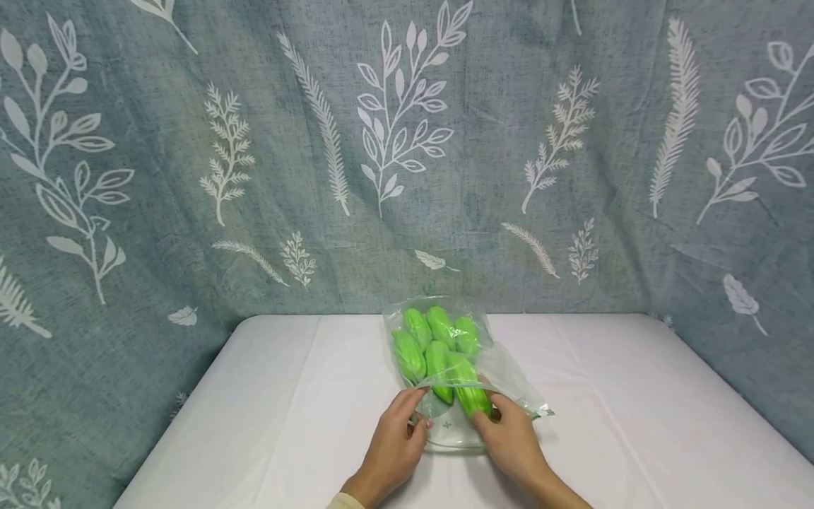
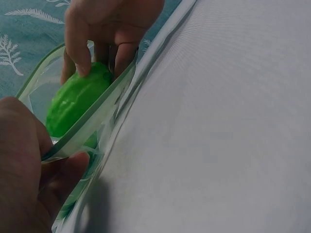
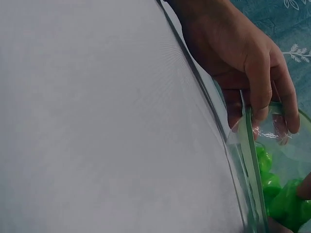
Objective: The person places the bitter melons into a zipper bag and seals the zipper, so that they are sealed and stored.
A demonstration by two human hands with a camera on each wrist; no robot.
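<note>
A clear zip bag (image 1: 445, 440) with a pale green rim lies on the table, its mouth toward me. Inside it are several bright green, ridged, gourd-like vegetables (image 1: 440, 364). With fingers and thumb, my left hand (image 1: 394, 433) pinches the bag's rim on the left of the mouth. On the right, my right hand (image 1: 511, 437) reaches into the opening and grips the near end of one green gourd-like vegetable (image 1: 469, 396). The left wrist view shows that vegetable (image 2: 77, 104) between the right hand's fingers, within the bag's rim.
A white cloth covers the table (image 1: 305, 396), which spreads to both sides of the bag. Behind and around it hangs a blue-green curtain (image 1: 394, 240) with white leaf patterns.
</note>
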